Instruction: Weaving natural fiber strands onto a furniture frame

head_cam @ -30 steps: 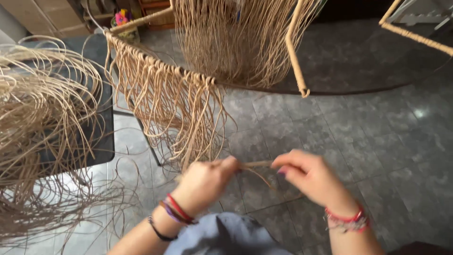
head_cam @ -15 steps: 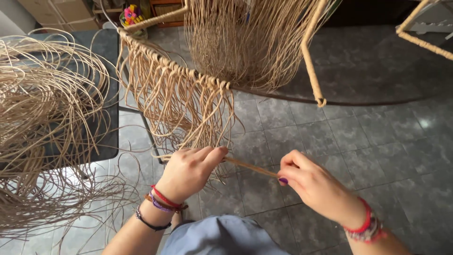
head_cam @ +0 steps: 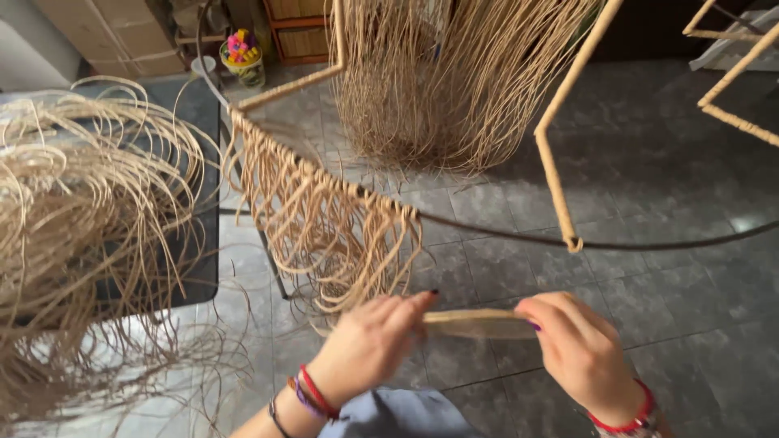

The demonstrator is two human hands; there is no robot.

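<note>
Both hands pinch one flat tan rattan strip [head_cam: 479, 323], stretched level between them. My left hand [head_cam: 369, 345] grips its left end, with red and dark bracelets on the wrist. My right hand [head_cam: 576, 353] grips its right end and wears a red bracelet. Just above the hands runs a dark metal frame rod [head_cam: 503, 234], and a fringe of knotted rattan strands [head_cam: 324, 219] hangs from its left part.
A big loose heap of rattan strands [head_cam: 73, 235] lies on a dark table at the left. Another hanging bundle [head_cam: 454, 81] and rattan-wrapped frame bars [head_cam: 556, 162] are beyond. Grey tiled floor [head_cam: 649, 284] lies below; a small colourful pot [head_cam: 243, 57] stands far left.
The view has tilted down and nearer the frame. My hands have moved slightly apart along the strip, which now lies level between them.
</note>
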